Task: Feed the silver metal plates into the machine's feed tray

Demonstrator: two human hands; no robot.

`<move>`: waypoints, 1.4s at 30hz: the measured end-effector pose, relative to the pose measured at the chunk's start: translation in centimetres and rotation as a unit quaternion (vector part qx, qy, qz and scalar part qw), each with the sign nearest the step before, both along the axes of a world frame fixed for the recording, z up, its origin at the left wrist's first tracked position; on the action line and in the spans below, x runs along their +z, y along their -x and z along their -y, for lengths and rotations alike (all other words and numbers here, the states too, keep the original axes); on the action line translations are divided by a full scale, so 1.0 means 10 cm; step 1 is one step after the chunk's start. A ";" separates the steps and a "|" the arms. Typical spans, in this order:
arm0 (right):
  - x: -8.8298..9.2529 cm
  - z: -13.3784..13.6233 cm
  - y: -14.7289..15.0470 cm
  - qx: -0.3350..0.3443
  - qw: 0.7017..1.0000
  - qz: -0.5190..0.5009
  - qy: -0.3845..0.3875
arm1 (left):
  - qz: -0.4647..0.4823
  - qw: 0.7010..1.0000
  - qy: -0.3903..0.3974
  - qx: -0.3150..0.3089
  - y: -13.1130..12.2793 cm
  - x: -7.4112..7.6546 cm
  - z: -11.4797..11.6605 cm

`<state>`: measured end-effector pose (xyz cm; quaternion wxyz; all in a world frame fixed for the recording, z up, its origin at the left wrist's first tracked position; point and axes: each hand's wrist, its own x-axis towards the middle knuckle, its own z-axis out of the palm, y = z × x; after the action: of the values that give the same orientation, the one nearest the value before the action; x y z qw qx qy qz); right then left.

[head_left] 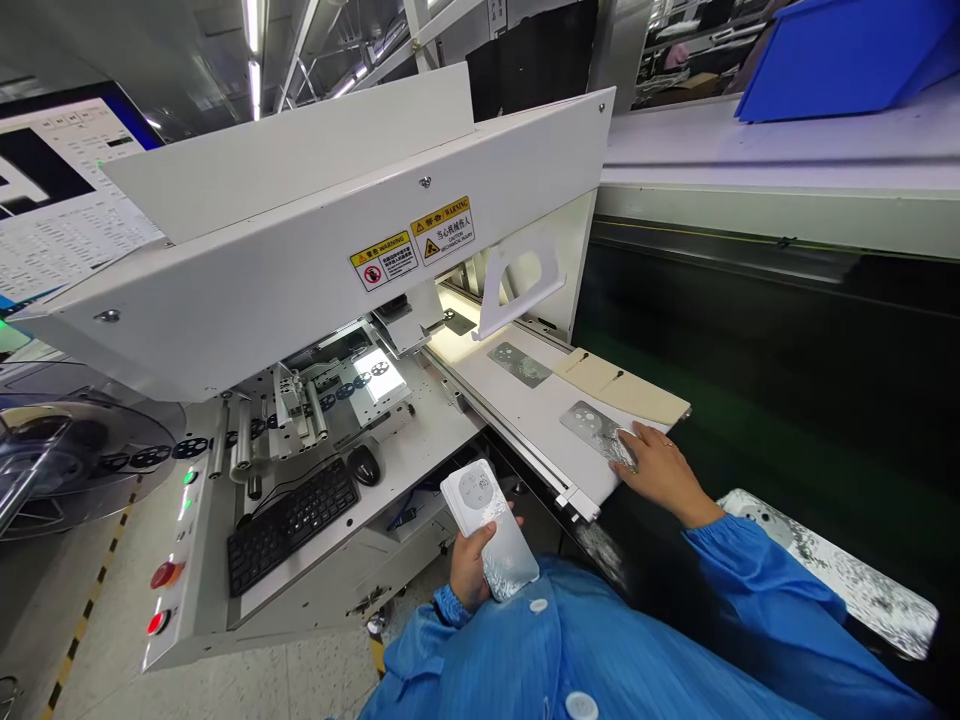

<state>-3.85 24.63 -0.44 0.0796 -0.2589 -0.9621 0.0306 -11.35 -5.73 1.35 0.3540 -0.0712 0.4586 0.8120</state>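
Observation:
My left hand is closed round a small stack of silvery phone back covers, held low in front of my blue smock. The top one has a round camera area with holes and a marbled pattern. My right hand has its thumb and fingers at the near end of another phone back cover, which lies on the white conveyor belt. Farther up the belt lies a similar cover, and a third sits under the lit machine opening.
A white machine with warning labels spans the view. Black ring-shaped parts run on a strip to its lit plate. A keyboard and mouse sit at left. Another silvery cover lies on the dark belt at right.

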 end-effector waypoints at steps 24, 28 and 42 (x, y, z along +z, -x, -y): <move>-0.19 0.47 0.09 0.073 0.996 -0.018 0.052 | -0.001 1.000 0.010 -0.010 0.01 0.00 -0.03; -0.22 0.45 0.07 0.067 0.996 -0.014 0.050 | 0.002 1.000 0.013 -0.011 0.01 0.02 -0.03; -0.19 0.38 0.14 0.054 0.997 0.004 0.053 | 0.001 1.000 0.006 -0.008 0.04 -0.04 0.00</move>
<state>-5.21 20.82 -2.31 0.0605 -0.2106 -0.9720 0.0852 -11.72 -5.68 0.95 0.3607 -0.0706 0.4635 0.8062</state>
